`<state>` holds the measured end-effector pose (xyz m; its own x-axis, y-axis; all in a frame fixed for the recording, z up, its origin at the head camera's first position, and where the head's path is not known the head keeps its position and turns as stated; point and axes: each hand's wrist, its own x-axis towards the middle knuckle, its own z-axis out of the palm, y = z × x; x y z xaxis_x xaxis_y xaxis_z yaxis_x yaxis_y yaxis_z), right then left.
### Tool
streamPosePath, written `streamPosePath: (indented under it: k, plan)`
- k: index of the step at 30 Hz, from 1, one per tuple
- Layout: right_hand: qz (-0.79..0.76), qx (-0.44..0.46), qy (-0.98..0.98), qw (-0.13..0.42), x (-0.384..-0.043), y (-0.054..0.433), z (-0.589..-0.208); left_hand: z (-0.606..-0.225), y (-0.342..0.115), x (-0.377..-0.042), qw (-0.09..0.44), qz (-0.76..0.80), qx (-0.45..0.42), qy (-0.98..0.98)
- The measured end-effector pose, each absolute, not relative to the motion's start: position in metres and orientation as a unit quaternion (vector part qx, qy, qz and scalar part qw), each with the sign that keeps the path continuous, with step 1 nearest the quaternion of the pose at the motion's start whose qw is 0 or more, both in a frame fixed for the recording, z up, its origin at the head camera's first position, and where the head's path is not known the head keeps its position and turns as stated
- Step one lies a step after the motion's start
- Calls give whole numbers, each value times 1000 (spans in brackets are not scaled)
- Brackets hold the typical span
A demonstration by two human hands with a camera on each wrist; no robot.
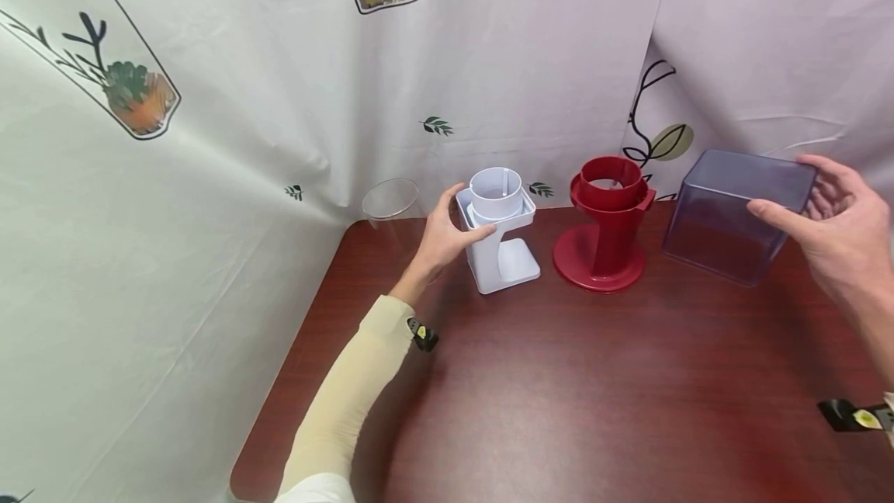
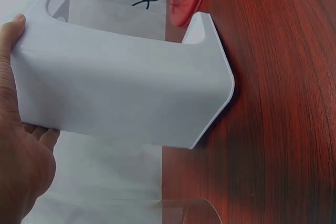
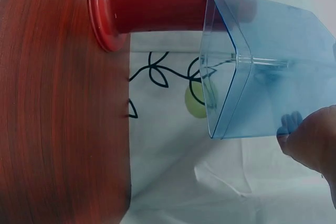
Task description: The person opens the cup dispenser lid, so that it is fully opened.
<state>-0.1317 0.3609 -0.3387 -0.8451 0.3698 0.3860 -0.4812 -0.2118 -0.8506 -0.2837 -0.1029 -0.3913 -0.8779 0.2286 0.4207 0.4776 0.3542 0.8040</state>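
My left hand (image 1: 450, 230) grips the upper part of a white plastic stand (image 1: 483, 254), thumb and fingers on opposite sides. A round collar tops this stand, and its flat base is on the table. In the left wrist view the back of the white stand (image 2: 126, 82) fills the middle. At the right, my right hand (image 1: 838, 216) holds a see-through bluish square container (image 1: 726, 216) with its closed end up. The right wrist view shows the container's (image 3: 278, 77) open rim apart from the tabletop. Between the two stands a red stand (image 1: 606, 247) with a round base.
A clear round container (image 1: 391, 212) stands at the back left corner, beyond my left hand. The reddish-brown wooden table (image 1: 559, 394) runs back to a white patterned curtain (image 1: 545, 60). More curtain (image 1: 140, 270) hangs along the left edge.
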Motion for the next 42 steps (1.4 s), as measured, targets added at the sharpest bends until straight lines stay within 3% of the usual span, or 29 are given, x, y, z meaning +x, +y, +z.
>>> streamPosePath:
  k: [10,27,42]
  plan:
    - [775,35,-564,283,-138,365,-349,-392,-111,-288,91,-484,-199,-847]
    - [610,-105,-735,277,-156,371,-376,-390,-115,-290,61,-467,-207,-857]
    - [691,-78,-660,283,-177,369,-411,-390,-116,-290,44,-467,-198,-861]
